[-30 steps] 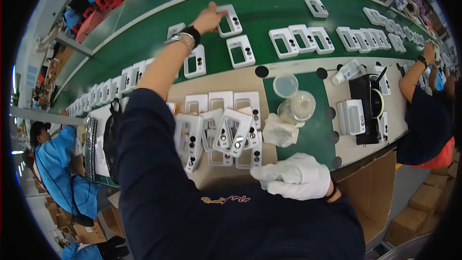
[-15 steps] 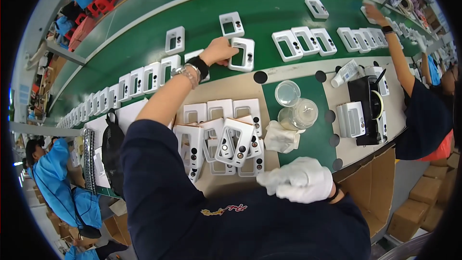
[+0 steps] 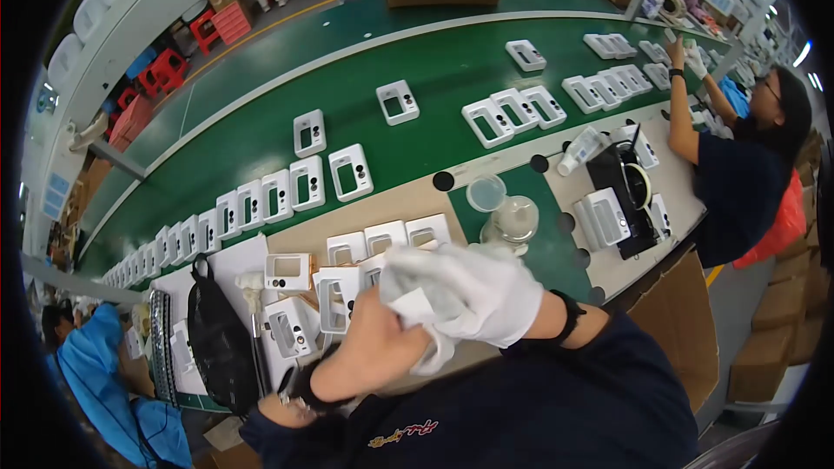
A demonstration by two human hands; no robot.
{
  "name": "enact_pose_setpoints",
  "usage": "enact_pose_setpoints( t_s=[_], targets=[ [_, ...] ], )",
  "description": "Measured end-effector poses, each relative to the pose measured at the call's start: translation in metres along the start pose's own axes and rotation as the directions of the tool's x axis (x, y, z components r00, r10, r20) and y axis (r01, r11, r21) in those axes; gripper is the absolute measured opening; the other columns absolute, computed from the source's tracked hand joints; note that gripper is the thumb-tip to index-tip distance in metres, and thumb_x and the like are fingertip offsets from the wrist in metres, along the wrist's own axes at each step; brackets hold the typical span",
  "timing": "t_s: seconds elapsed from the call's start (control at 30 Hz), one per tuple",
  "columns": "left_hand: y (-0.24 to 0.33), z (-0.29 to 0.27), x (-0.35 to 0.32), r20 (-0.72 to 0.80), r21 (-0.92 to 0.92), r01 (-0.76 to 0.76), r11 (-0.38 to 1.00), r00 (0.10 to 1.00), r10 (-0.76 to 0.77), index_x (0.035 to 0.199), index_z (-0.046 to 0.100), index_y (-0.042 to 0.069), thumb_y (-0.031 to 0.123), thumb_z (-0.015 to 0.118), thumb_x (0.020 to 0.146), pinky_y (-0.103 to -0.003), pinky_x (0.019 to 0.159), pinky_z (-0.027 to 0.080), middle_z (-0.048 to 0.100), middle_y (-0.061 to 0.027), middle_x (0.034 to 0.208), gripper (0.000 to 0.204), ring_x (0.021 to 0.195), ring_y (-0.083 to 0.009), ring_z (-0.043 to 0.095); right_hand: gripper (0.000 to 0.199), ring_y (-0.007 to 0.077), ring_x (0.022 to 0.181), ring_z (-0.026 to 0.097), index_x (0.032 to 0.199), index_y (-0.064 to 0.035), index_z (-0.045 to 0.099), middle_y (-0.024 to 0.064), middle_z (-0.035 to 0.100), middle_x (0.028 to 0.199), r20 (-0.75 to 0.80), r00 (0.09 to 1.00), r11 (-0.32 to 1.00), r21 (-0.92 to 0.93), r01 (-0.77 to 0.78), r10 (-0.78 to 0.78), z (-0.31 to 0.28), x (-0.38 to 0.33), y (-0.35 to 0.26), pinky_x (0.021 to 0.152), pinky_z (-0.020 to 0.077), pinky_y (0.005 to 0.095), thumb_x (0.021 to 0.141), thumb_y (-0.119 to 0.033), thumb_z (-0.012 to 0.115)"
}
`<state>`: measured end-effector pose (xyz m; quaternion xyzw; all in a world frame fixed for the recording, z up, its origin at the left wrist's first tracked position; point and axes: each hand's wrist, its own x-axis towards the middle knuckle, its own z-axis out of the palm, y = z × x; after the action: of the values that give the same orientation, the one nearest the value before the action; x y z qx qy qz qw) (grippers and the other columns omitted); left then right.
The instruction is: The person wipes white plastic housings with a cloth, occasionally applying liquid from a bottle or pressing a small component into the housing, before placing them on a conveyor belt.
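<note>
White casing [image 3: 415,306], barely visible, sits gripped between bare left hand [image 3: 369,352] and gloved right hand [image 3: 473,291] fingers.

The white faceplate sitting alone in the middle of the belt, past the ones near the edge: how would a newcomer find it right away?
Start at the green conveyor belt curving across the top. Near its edge runs a long row of white plates; look beyond it towards mid-belt. The lone faceplate lies there, a white rounded rectangle with a dark window, with bare green all round it, touching no other plate.

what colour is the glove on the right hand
White, seen best in the head view: the glove covers the right hand.
</note>
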<state>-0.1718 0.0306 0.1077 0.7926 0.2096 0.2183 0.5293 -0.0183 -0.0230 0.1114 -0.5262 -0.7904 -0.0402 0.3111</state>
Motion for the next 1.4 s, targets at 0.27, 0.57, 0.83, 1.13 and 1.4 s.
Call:
enact_pose_setpoints(
  t_s=[0.27,0.57,0.83,1.13,1.4],
  targets=[
    [0.002,-0.006,-0.033,-0.349,-0.364,0.225,0.904,0.867,-0.356,0.105,0.047,-0.002,-0.001,0.048,0.067,-0.027,0.079,0.04,0.057,-0.007,0.094,0.038,0.087,-0.0144,0.052,0.032,0.0249,0.071,0.058,0.106,-0.0108,0.054,0.0135,0.058,0.088,-0.039,0.918,0.545,0.814,-0.2,0.394,0.015,-0.017,0.021,0.063,0.0473,0.0286,0.075,-0.02,0.058],
    [-0.005,0.033,-0.017,-0.396,-0.454,0.026,0.89,0.89,-0.228,0.097,0.046,-0.004,-0.002,0.047,0.067,-0.02,0.052,0.042,0.057,-0.0105,0.077,0.03,0.056,-0.0121,0.052,0.026,0.0243,0.082,0.056,0.106,-0.0027,0.052,0.0138,0.056,0.094,0.07,0.776,0.325,0.882,-0.341,0.627,0.015,-0.009,-0.023,0.073,0.0439,0.0287,0.085,-0.018,0.046],
    [0.0,0.049,-0.001,-0.668,-0.704,-0.489,0.515,0.702,-0.247,0.095,0.045,0.003,0.003,0.045,0.067,-0.017,0.04,0.029,0.042,0.0006,0.052,0.027,0.039,-0.0044,0.035,0.029,0.0263,0.088,0.052,0.11,0.0035,0.047,0.0149,0.053,0.101,-0.293,0.71,0.606,0.761,-0.232,0.64,0.059,-0.011,-0.04,0.078,0.0412,0.0315,0.087,-0.014,0.04],
    [0.015,0.038,-0.008,-0.454,-0.891,-0.397,0.221,0.763,-0.46,0.069,0.031,0.011,-0.001,0.046,0.075,-0.022,0.035,0.021,0.028,0.0018,0.044,0.019,0.034,-0.0082,0.025,0.029,0.0168,0.087,0.054,0.108,0.0055,0.048,0.0113,0.055,0.1,-0.242,0.692,0.657,0.62,-0.429,0.68,0.05,-0.022,-0.013,0.074,0.0419,0.0269,0.086,-0.013,0.041],
    [0.004,0.017,-0.02,-0.261,-0.962,-0.188,0.199,0.849,-0.459,0.075,0.039,0.008,-0.003,0.045,0.074,-0.023,0.035,0.022,0.033,-0.0001,0.046,0.013,0.034,-0.0086,0.026,0.033,0.0177,0.084,0.054,0.112,0.0041,0.046,0.0111,0.055,0.103,-0.126,0.736,0.532,0.772,-0.348,0.665,0.022,-0.025,-0.012,0.071,0.0422,0.0276,0.081,-0.007,0.044]
  ],
)
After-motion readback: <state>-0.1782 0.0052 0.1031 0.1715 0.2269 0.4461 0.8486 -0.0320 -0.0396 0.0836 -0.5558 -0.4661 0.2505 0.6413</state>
